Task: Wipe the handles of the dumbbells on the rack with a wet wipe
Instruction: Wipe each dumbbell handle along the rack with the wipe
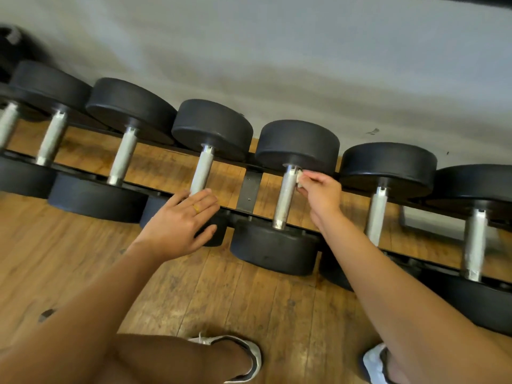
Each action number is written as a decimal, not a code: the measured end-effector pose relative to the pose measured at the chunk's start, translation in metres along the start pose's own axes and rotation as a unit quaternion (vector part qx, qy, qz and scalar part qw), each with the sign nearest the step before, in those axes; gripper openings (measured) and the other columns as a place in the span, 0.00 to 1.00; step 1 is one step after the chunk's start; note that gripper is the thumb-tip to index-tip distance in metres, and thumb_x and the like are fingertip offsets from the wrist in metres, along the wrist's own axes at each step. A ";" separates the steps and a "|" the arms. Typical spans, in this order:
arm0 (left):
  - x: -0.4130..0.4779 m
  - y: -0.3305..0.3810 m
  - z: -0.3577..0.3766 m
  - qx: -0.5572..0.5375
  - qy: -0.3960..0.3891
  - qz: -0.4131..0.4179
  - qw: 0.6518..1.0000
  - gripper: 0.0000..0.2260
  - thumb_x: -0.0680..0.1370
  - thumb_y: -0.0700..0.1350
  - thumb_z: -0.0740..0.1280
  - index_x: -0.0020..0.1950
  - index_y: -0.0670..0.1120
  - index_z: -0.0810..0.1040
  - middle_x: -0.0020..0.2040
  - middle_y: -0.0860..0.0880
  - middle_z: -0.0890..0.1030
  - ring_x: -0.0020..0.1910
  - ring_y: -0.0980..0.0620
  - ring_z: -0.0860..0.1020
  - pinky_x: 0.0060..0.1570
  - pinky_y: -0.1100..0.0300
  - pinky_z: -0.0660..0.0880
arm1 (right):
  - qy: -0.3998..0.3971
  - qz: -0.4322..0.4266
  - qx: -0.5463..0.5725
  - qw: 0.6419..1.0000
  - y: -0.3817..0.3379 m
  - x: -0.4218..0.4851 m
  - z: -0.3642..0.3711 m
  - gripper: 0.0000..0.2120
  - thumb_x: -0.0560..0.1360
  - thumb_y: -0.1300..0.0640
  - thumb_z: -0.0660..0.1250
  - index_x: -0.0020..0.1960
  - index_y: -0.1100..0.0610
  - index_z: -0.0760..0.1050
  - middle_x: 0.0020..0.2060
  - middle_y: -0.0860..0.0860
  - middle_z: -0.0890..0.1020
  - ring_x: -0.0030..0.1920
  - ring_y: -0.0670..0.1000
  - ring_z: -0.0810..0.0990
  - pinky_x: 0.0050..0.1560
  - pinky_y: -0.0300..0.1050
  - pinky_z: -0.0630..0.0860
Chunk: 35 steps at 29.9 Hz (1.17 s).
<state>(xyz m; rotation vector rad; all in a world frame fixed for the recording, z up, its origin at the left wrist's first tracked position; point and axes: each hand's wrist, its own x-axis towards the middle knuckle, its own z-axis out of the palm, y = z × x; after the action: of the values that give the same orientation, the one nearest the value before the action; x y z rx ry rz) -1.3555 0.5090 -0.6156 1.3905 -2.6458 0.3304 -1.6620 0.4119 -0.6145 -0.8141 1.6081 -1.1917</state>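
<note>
Right hand: my right hand [318, 194] is curled, pinching a small bunched white wipe [299, 180] between thumb and fingers.
Wipe: pressed against the far end of a metal handle [285, 200], just left of my right fingertips.
Handle: runs from beside my right wrist away to the far black weight.
Left hand: my left hand [178, 221] is released, fingers straight and spread, grasping nothing, over the near end of the next dumbbell to the left; a yellow ring [196, 209] sits on one finger.
Dumbbells: the dumbbells [388, 164] lie in a row to both sides of my hands.
Rack: the black rack [250, 189] shows its bracket between my hands.
Floor: the wooden floor [221, 286] lies below both hands.
</note>
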 end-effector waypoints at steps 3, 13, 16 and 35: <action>-0.013 0.000 0.004 0.034 -0.005 0.059 0.998 0.26 0.84 0.56 0.55 0.76 0.42 0.73 0.76 0.45 0.73 0.79 0.45 0.66 0.77 0.43 0.60 | 0.000 0.008 0.008 1.000 -0.001 0.002 0.001 0.08 0.76 0.63 0.72 0.53 0.54 0.83 0.51 0.50 0.85 0.52 0.48 0.83 0.58 0.48 0.81; -0.010 0.009 0.011 0.045 0.084 0.012 0.995 0.21 0.84 0.53 0.60 0.72 0.43 0.78 0.71 0.44 0.78 0.74 0.44 0.72 0.75 0.41 0.66 | -0.134 0.002 -0.127 0.983 0.016 -0.023 -0.025 0.08 0.75 0.63 0.73 0.48 0.51 0.82 0.50 0.52 0.85 0.51 0.50 0.85 0.55 0.48 0.83; -0.008 0.009 0.010 0.043 0.083 0.008 0.996 0.21 0.84 0.53 0.59 0.71 0.44 0.78 0.71 0.45 0.78 0.74 0.44 0.72 0.75 0.41 0.66 | -0.106 0.016 -0.075 0.991 0.009 -0.023 -0.022 0.08 0.76 0.64 0.72 0.51 0.53 0.82 0.50 0.51 0.84 0.51 0.49 0.85 0.54 0.47 0.83; -0.009 0.011 0.014 0.042 0.110 0.006 0.993 0.20 0.83 0.52 0.61 0.69 0.44 0.80 0.67 0.45 0.81 0.70 0.42 0.76 0.71 0.41 0.68 | -0.223 0.041 -0.239 0.944 0.011 -0.038 -0.037 0.08 0.72 0.64 0.75 0.46 0.52 0.83 0.49 0.49 0.85 0.49 0.47 0.85 0.55 0.45 0.82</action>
<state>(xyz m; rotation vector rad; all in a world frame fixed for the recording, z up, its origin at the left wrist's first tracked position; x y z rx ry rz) -1.3598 0.5190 -0.6324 1.2799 -2.4881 0.5677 -1.6843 0.4613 -0.6104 -1.2121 1.5378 -0.4995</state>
